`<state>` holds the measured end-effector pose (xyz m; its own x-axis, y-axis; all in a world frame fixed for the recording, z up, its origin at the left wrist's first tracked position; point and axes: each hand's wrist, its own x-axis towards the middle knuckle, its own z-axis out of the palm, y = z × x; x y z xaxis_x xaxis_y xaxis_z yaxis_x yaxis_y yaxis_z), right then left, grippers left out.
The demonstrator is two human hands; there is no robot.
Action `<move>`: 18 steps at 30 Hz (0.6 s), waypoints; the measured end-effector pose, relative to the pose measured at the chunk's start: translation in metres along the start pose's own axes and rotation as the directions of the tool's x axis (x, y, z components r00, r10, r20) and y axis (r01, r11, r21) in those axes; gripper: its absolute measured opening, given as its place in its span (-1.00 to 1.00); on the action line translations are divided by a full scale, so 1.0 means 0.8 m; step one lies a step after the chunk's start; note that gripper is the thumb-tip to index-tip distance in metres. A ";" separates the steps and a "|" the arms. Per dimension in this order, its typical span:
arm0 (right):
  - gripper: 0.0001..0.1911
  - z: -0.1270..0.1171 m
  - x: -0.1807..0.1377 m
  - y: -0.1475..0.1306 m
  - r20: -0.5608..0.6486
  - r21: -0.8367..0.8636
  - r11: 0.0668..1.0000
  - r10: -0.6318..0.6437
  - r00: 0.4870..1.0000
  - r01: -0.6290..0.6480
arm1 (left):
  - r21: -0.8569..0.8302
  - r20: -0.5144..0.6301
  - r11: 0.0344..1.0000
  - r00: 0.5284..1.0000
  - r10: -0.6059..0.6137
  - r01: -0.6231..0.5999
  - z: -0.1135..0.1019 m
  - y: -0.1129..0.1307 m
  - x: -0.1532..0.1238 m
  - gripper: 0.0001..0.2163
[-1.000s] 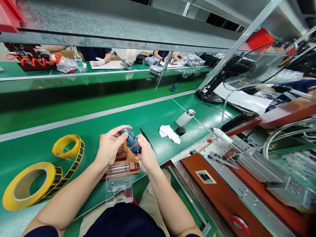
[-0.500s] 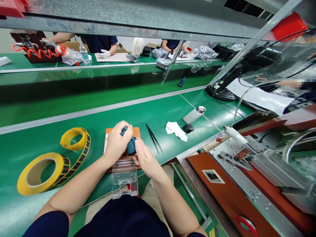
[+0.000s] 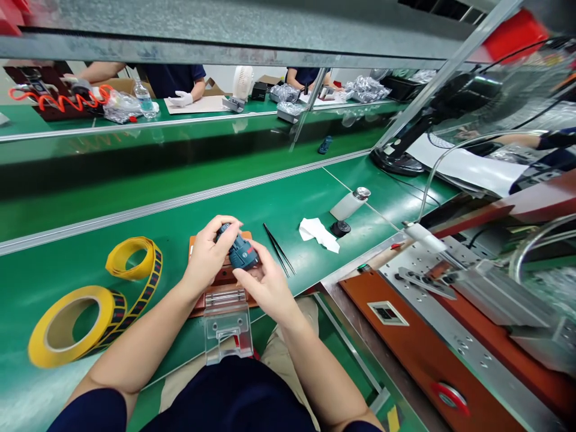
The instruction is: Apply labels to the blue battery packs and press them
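Between both hands is a small dark blue plastic tool housing, with a red and dark label and a round pale logo on its upward side. My left hand grips its far left end between thumb and fingers. At the near right end, my right hand has its thumb and fingers around it. Under the hands sits an orange-brown fixture with a clear hinged plate on its near side. Black tweezers lie just right of the fixture.
To the left are a yellow roll of labels and its unwound strip. On the right, white tissue, a black cap and a metal-topped bottle lie near a metal machine. Another blue housing lies beyond the rail.
The blue housing has turned in my hands, so its labelled side now faces up. My right hand has shifted round its near end. The whole view has moved slightly.
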<state>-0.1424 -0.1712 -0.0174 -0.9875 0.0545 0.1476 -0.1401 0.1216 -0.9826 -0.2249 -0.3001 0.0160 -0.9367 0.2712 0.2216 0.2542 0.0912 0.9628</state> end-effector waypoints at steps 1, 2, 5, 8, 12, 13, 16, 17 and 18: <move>-0.41 -0.004 -0.001 0.000 -0.064 -0.049 0.998 -0.048 0.997 0.045 | -0.094 0.023 0.995 0.999 -0.029 0.031 0.001 -0.001 0.000 -0.71; -0.40 -0.008 -0.002 0.000 -0.120 -0.106 0.991 -0.096 0.988 0.084 | -0.184 0.040 0.981 0.998 -0.058 0.064 0.003 -0.001 -0.002 -0.67; -0.38 -0.020 -0.006 0.005 -0.209 -0.229 0.962 -0.201 0.957 0.152 | -0.402 0.111 0.894 0.979 -0.170 0.201 0.016 0.000 -0.015 -0.57; -0.40 -0.028 -0.012 0.009 -0.260 -0.303 0.937 -0.255 0.931 0.172 | -0.478 0.233 0.816 0.943 -0.238 0.325 0.029 0.010 -0.032 -0.44; -0.42 -0.036 -0.022 0.007 -0.283 -0.404 0.881 -0.375 0.883 0.245 | -0.477 0.305 0.792 0.917 -0.259 0.382 0.043 0.026 -0.046 -0.28; -0.42 -0.039 -0.025 0.006 -0.283 -0.424 0.865 -0.408 0.868 0.268 | -0.479 0.312 0.789 0.915 -0.257 0.385 0.046 0.029 -0.048 -0.28; -0.42 -0.046 -0.033 0.005 -0.291 -0.477 0.824 -0.477 0.829 0.307 | -0.489 0.328 0.791 0.918 -0.225 0.368 0.058 0.033 -0.051 -0.31; -0.42 -0.048 -0.037 0.005 -0.283 -0.503 0.805 -0.496 0.821 0.313 | -0.490 0.320 0.795 0.922 -0.217 0.357 0.063 0.034 -0.051 -0.32; -0.41 -0.050 -0.040 0.006 -0.269 -0.538 0.780 -0.517 0.813 0.318 | -0.490 0.298 0.802 0.930 -0.215 0.342 0.068 0.034 -0.052 -0.34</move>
<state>-0.1085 -0.1327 -0.0223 -0.7109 0.2481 0.6581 -0.3850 0.6457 -0.6594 -0.1661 -0.2567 0.0250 -0.8538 0.5184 -0.0470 -0.2349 -0.3032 0.9235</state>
